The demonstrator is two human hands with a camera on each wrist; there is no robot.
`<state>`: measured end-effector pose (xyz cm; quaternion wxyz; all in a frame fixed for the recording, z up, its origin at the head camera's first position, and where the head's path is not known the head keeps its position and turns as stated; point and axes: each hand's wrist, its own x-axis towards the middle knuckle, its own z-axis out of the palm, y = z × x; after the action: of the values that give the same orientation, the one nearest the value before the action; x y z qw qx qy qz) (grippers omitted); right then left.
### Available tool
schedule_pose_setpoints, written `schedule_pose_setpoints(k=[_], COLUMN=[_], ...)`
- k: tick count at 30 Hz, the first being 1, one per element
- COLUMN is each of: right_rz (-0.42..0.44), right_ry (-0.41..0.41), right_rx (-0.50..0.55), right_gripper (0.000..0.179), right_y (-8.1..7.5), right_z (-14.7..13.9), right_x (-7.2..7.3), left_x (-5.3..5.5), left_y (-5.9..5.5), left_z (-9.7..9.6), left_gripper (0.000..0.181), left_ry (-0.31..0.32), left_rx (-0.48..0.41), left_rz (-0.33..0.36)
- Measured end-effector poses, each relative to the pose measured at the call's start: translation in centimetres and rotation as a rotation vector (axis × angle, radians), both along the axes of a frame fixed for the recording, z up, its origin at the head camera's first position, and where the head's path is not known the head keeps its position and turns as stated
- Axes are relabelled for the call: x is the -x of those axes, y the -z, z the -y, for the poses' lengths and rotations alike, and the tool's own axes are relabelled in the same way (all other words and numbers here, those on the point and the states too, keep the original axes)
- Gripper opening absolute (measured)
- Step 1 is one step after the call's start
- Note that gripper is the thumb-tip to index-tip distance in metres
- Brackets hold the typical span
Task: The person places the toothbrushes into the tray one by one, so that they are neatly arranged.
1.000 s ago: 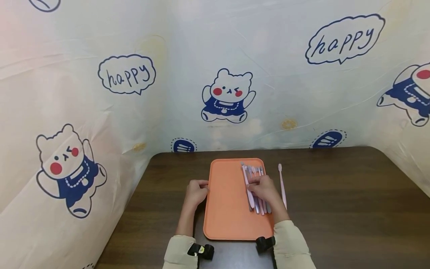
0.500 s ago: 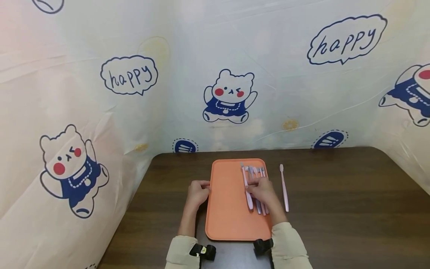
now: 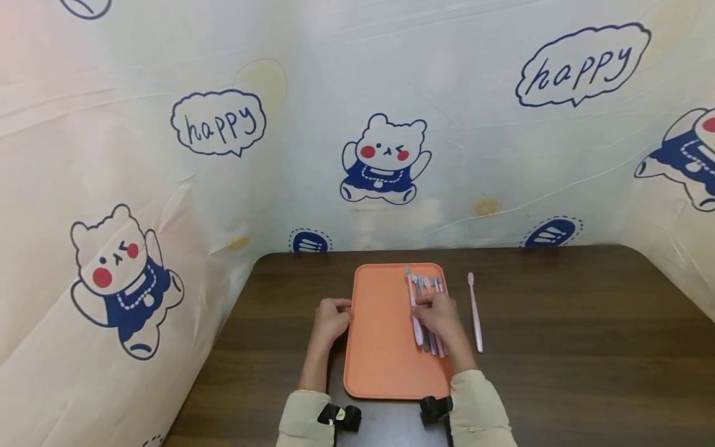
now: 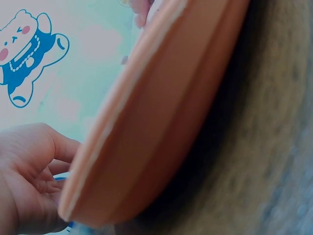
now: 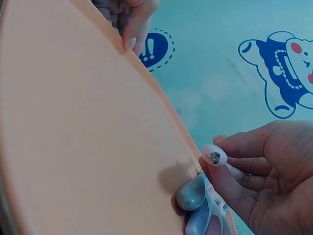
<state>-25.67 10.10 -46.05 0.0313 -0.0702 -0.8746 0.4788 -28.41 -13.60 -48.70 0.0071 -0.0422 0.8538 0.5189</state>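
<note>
An orange tray (image 3: 380, 366) lies on the dark wooden table, its long side pointing away from me. My left hand (image 3: 331, 321) grips its left rim, thumb on the edge in the right wrist view. Between thumb and fingers, my right hand (image 3: 440, 316) pinches a pink toothbrush (image 3: 418, 332). In the right wrist view the butt end of this toothbrush (image 5: 214, 155) faces the camera, raised over the tray. Under and beside that hand lie several toothbrushes (image 3: 432, 345) side by side along the tray's right part, grey, purplish and pink. My right hand partly covers them.
One more pink toothbrush (image 3: 475, 313) lies on the table (image 3: 570, 347) to the right of the tray. Behind the table hangs a pale curtain (image 3: 313, 180) printed with bears and "happy" bubbles. Black wrist cameras (image 3: 436, 410) sit near the tray's front edge.
My right forearm has shifted slightly left, still with the pink toothbrush pinched over the tray. The left hand keeps its grip on the rim. The head view has drifted a little.
</note>
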Motion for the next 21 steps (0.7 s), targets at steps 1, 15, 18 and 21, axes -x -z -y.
schedule_pose_setpoints(k=[1, 15, 18, 21], right_rz=[-0.007, -0.021, -0.018, -0.026], right_ry=[0.003, 0.02, 0.027, 0.031], right_rx=[-0.007, -0.17, -0.188, -0.199], right_gripper=[0.021, 0.017, 0.018, 0.018], right_y=[-0.02, 0.21, 0.18, 0.33], right_z=[0.02, -0.09, -0.08, -0.1], right_x=[0.01, 0.54, 0.49, 0.55], left_x=[0.0, 0.0, -0.02, -0.01], left_y=[0.0, -0.14, -0.16, -0.08], left_z=[-0.01, -0.22, -0.21, -0.16], left_gripper=[0.028, 0.029, 0.029, 0.029], left_ry=[-0.001, 0.001, 0.005, 0.007], left_rx=[0.0, 0.017, 0.012, 0.005], left_rz=[0.001, -0.012, -0.012, -0.002])
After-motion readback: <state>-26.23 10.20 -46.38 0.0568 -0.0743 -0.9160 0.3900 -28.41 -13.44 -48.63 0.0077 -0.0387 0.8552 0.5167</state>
